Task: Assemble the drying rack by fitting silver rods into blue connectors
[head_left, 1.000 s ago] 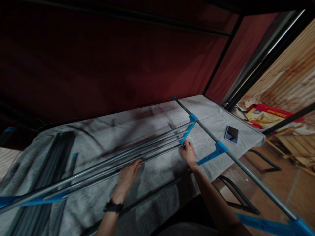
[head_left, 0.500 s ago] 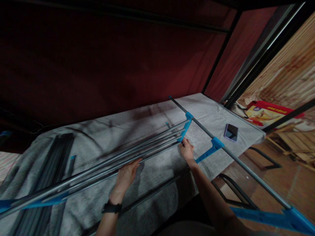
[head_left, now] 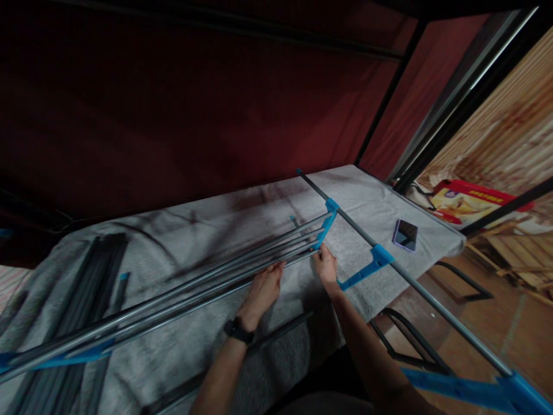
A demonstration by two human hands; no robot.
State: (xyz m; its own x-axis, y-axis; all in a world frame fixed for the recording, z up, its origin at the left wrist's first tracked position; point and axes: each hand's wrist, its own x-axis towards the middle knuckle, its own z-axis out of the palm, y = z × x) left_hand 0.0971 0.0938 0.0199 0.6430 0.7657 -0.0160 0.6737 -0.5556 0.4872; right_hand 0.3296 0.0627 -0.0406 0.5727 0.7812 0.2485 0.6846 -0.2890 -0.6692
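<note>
My left hand, with a dark watch on its wrist, has its fingers closed on the nearest of several grey metal tubes. Those tubes run slantwise to a blue plastic bracket at their right end. Around the bracket's near end, where the nearest tube meets it, the fingers of my right hand are wrapped; the fingertips are partly hidden. The bracket joins a long grey pole crossing the table. A second blue bracket angles off that pole beside my right wrist.
A grey cloth covers the table. A bundle of dark tubes lies at the left, and a phone at the right. Another blue bracket sticks out past the near edge. Beyond stands a red and yellow box.
My left hand has slid right along the nearest tube, closer to the blue bracket. My right hand stays at the bracket's near end, having shifted only slightly.
</note>
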